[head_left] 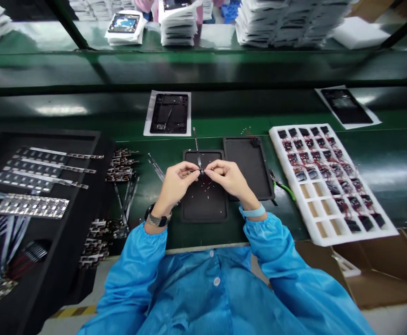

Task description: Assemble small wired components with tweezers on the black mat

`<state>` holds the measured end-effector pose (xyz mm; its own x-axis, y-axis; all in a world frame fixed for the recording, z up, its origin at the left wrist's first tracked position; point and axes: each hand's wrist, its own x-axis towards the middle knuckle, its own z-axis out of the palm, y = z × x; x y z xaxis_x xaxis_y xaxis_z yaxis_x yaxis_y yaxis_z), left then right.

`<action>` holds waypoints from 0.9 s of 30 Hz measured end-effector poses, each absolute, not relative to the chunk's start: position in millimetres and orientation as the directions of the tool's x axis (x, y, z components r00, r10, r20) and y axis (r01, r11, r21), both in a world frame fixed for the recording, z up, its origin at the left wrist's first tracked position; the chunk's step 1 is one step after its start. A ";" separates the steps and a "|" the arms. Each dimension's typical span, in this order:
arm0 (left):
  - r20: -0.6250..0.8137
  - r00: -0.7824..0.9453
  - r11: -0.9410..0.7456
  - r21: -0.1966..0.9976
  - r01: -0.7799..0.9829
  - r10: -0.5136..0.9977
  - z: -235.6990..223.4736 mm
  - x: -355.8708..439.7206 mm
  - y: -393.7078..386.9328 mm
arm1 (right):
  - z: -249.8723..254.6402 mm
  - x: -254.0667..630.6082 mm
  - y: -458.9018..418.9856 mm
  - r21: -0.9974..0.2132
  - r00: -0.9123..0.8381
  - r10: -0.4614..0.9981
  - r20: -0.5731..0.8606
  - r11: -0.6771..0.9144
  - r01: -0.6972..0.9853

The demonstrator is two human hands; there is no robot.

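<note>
My left hand (176, 185) and my right hand (230, 179) meet over a shallow black tray (203, 211). Thumb and fingertips of both are pinched on the lower end of a thin flex ribbon cable (197, 148), whose strip points away from me. What sits right at the fingertips is small and partly hidden. Tiny pale bits (208, 188) are scattered on the tray below. Just left of my left hand lie more ribbon strips (155, 166). A second black tray (247, 167) adjoins on the right, with a small black part (255, 142) in its corner.
Green-handled pliers (285, 189) lie between the second tray and a white foam tray (320, 228) of small black wired parts. Flex cable bundles (121, 165) and a black bin (50, 284) stand left. A tablet-like housing (170, 114) lies behind; stacks (178, 32) fill the shelf.
</note>
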<state>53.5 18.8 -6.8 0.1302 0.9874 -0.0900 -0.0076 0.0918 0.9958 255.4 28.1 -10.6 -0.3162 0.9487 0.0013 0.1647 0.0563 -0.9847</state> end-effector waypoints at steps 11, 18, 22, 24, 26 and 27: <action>-0.244 0.227 0.266 0.961 -0.072 0.943 -7.8 53.0 17.3 | -8.0 256.8 20.2 -0.955 -0.342 0.940 0.010 0.110 0.275; -0.268 0.222 0.284 0.958 -0.042 0.937 -3.2 51.6 16.1 | -5.9 256.2 18.7 -0.944 -0.354 0.935 -0.023 0.096 0.315; -0.254 0.191 0.257 0.966 0.009 0.948 -7.0 52.5 13.1 | -8.3 254.7 17.4 -0.928 -0.348 0.937 -0.031 0.102 0.357; -0.244 0.180 0.244 0.969 0.022 0.953 -8.1 52.9 12.1 | -10.1 254.2 17.3 -0.927 -0.345 0.938 -0.038 0.096 0.362; -0.237 0.185 0.237 0.971 0.024 0.954 -7.8 52.3 12.0 | -11.3 254.0 17.1 -0.930 -0.346 0.937 -0.053 0.080 0.358; -0.235 0.192 0.236 0.972 0.017 0.953 -7.1 51.6 12.3 | -11.3 254.0 17.0 -0.933 -0.347 0.936 -0.062 0.069 0.354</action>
<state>51.6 12.3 -7.1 0.1924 0.9527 -0.2352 0.0174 0.2363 0.9715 254.0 17.0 -11.3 -0.3474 0.9356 -0.0622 0.3536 0.0693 -0.9328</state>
